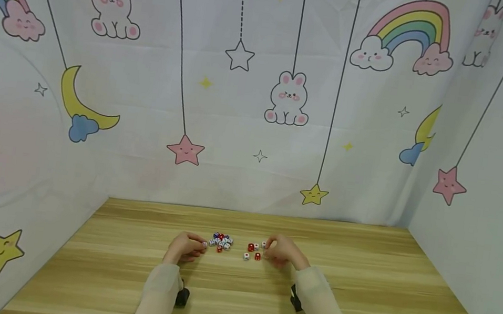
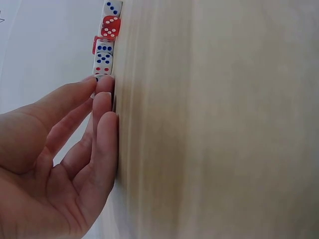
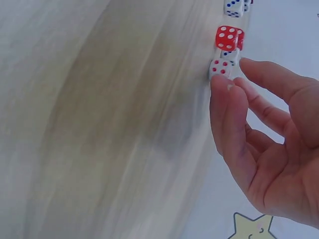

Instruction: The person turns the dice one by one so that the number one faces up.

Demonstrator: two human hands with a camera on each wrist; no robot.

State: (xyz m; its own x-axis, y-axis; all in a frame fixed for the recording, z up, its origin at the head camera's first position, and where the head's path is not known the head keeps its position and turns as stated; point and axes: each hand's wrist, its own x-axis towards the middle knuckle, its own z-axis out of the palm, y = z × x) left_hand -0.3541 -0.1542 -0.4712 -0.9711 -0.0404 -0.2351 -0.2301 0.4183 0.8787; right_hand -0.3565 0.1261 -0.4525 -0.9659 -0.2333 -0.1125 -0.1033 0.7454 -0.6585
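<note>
Near the left end of a cluster of dice [image 1: 223, 242], my left hand [image 1: 185, 246] pinches a white die [image 1: 204, 244] between thumb and fingertips. The left wrist view shows that die [image 2: 97, 79] mostly hidden by the fingers, with white and red dice lined up beyond it. My right hand [image 1: 284, 251] is at the right side of a looser group, its fingers bent with a gap between thumb and fingertips. Its fingertips are right at a white die with red pips [image 3: 221, 67]; a red die [image 3: 227, 38] lies just beyond.
Between the hands, a white die [image 1: 246, 256] and a red die [image 1: 258, 256] lie at the front of the right group. The wooden table [image 1: 232, 303] ends at a patterned white cloth wall [image 1: 238, 187], with side walls left and right. Black wrist cameras hang below both sleeves.
</note>
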